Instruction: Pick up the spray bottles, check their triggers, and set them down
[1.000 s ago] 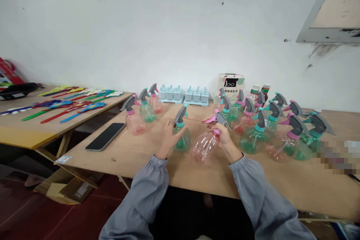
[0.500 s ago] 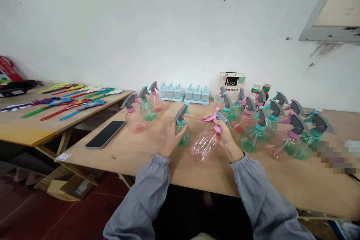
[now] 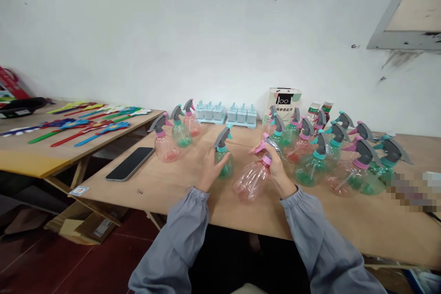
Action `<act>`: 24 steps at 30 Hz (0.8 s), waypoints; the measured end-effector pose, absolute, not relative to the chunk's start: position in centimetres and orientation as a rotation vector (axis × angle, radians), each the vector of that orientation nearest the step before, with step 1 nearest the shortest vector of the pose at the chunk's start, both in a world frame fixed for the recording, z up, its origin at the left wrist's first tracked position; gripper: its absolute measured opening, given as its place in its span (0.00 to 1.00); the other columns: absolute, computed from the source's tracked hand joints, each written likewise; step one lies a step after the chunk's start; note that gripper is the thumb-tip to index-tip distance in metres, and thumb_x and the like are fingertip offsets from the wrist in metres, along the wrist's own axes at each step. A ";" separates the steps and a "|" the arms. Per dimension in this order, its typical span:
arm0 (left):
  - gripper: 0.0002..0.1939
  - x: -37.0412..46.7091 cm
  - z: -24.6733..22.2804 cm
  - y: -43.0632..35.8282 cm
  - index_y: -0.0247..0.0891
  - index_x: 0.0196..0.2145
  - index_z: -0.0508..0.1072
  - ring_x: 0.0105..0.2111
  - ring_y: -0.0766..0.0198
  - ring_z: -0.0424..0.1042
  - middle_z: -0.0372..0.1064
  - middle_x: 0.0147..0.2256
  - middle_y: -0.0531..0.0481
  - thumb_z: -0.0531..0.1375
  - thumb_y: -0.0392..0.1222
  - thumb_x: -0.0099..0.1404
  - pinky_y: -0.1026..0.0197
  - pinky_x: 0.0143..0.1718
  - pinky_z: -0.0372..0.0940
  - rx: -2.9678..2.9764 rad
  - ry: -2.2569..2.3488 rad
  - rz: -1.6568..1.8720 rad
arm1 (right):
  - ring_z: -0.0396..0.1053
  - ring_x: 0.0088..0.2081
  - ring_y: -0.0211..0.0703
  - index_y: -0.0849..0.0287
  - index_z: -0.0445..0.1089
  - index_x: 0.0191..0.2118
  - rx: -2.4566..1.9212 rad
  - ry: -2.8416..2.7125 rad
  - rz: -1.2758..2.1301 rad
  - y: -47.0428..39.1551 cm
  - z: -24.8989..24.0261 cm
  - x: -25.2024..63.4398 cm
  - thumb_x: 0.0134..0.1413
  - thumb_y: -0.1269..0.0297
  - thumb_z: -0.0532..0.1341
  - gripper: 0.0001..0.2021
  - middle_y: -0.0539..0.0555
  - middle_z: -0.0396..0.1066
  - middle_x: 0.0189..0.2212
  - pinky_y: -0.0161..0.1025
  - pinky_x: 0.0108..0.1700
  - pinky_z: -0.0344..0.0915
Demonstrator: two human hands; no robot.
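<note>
Your left hand (image 3: 214, 167) and right hand (image 3: 276, 165) are bare. You wear a long blue-grey left sleeve (image 3: 175, 243) and a right sleeve (image 3: 325, 239) that matches it. Right behind the left hand, the left cuff (image 3: 199, 194) is pulled in snug, with lots of little puckers. The right cuff (image 3: 290, 196), just behind the right hand, looks the same. Farther back from each hand, the cloth gets wide and puffy, with soft folds.

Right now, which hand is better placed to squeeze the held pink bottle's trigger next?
Probably the right hand: it grips that pink bottle near its trigger, while the left hand is around a green bottle.
</note>
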State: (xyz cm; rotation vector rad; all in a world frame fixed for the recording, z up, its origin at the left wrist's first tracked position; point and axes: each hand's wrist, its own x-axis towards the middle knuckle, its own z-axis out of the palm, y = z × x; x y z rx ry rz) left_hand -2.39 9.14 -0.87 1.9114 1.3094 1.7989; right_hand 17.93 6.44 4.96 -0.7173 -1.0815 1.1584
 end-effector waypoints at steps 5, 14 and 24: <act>0.18 -2.4 -0.9 9.1 0.41 0.47 0.71 0.51 0.51 0.73 0.74 0.43 0.42 0.63 0.51 0.63 0.46 0.55 0.66 1.902 1.323 1.788 | 0.68 0.24 0.38 0.55 0.69 0.21 -0.763 -0.987 1.218 6.3 5.3 18.2 0.36 0.44 0.71 0.20 0.50 0.71 0.21 0.33 0.23 0.65; 0.20 -2.2 -0.4 8.8 0.42 0.51 0.70 0.53 0.51 0.71 0.74 0.46 0.42 0.63 0.50 0.63 0.48 0.58 0.64 1.905 1.268 1.797 | 0.71 0.27 0.40 0.55 0.70 0.22 -0.735 -1.043 1.159 6.5 5.0 18.2 0.41 0.43 0.69 0.20 0.50 0.72 0.22 0.34 0.25 0.67; 0.18 -2.5 -1.0 9.2 0.40 0.47 0.71 0.53 0.51 0.71 0.74 0.43 0.43 0.63 0.51 0.63 0.49 0.57 0.64 1.902 1.330 1.747 | 0.78 0.40 0.47 0.54 0.76 0.29 -0.793 -1.235 0.862 7.1 4.7 19.0 0.48 0.42 0.67 0.19 0.54 0.79 0.35 0.42 0.42 0.73</act>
